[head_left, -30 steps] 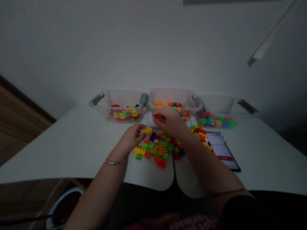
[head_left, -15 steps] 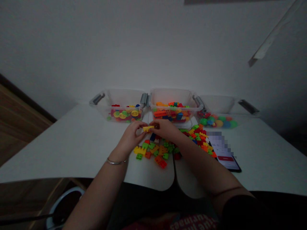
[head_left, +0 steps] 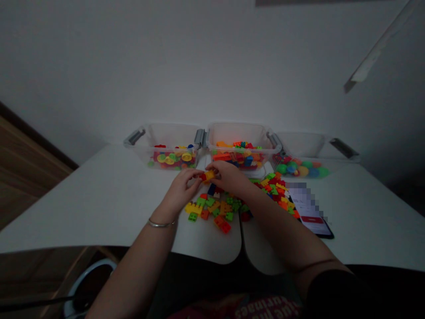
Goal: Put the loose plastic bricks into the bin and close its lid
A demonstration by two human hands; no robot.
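Observation:
Above the loose pile, my two hands meet over small toy bricks. My left hand (head_left: 183, 188) pinches a red brick (head_left: 202, 177) at its fingertips. A yellow brick (head_left: 209, 176) touches the red one, and my right hand (head_left: 226, 177) grips it between thumb and fingers. Whether the two bricks are joined I cannot tell. Under and in front of my hands lies a pile of building bricks (head_left: 213, 207) in green, yellow, orange and red. More bricks (head_left: 274, 188) spread to the right, partly hidden by my right forearm.
Three clear plastic bins stand along the wall: the left bin (head_left: 139, 153) with round and coloured pieces, the middle bin (head_left: 239, 151) with bricks, the right bin (head_left: 332, 155) with coloured balls. A phone-like screen device (head_left: 308, 212) lies right of the bricks on the white table (head_left: 99, 204).
Between my fingers the yellow brick has turned, and a red brick now shows beside it. My right hand has shifted slightly up. The loose bricks look unchanged.

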